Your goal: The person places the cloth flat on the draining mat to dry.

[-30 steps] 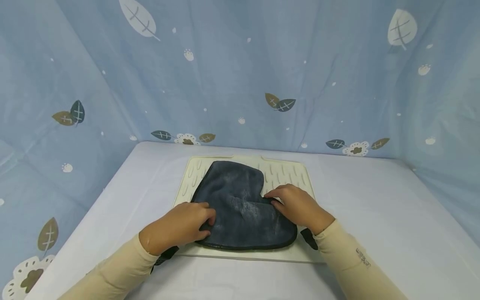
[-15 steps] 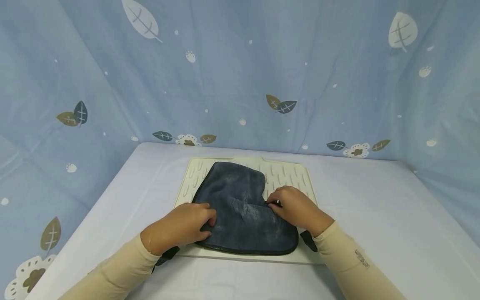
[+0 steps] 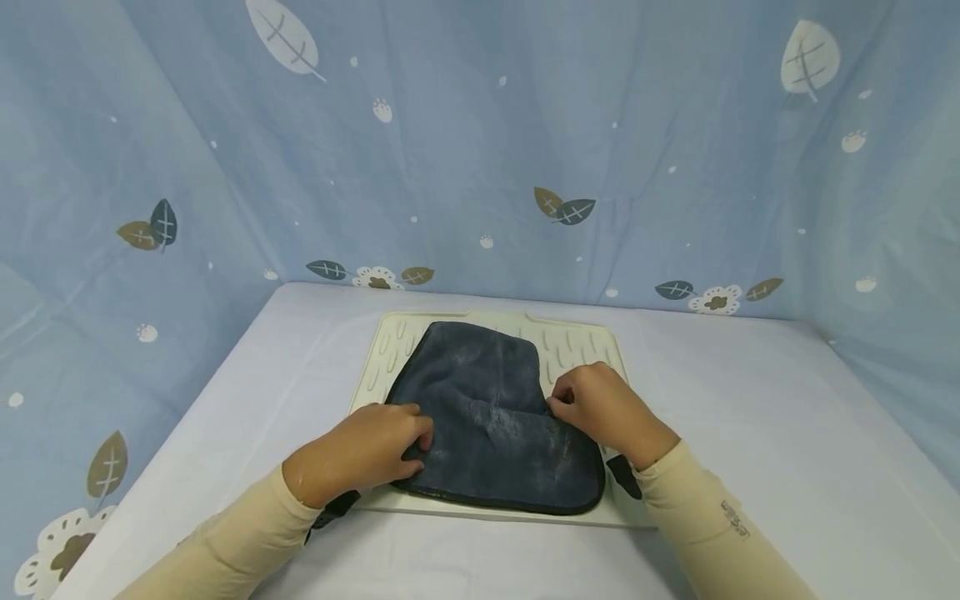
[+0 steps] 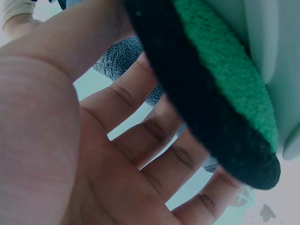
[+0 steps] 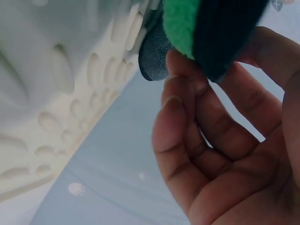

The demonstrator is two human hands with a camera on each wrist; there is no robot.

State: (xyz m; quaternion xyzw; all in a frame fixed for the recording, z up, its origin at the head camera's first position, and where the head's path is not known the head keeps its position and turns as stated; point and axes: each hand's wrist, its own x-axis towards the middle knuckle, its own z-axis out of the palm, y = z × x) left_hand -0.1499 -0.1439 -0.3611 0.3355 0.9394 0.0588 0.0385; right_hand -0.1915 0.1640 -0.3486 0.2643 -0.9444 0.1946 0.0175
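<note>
A dark grey-blue microfibre cloth (image 3: 480, 446) with a black bound edge lies folded and slightly rumpled over a cream ribbed mat (image 3: 581, 340). At the cloth's left edge, my left hand (image 3: 367, 448) pinches the border between thumb and fingers. My right hand (image 3: 609, 412) pinches the edge at the notch on the right side, fingertips curled together. Both wrist views reveal a bright green underside (image 4: 232, 70) beyond the black binding (image 4: 187, 89). In the right wrist view a grey rounded corner (image 5: 153, 58) hangs behind the fingertips.
The mat lies on a table with a white cover (image 3: 750, 400). Blue curtains (image 3: 450, 150) with leaf and flower prints enclose the back and sides. A small black piece (image 3: 624, 477) sits beneath each wrist.
My right hand has gathered its fingers onto the cloth's edge and shifted slightly right, drawing the cloth's right side outward. The left hand stays in place.
</note>
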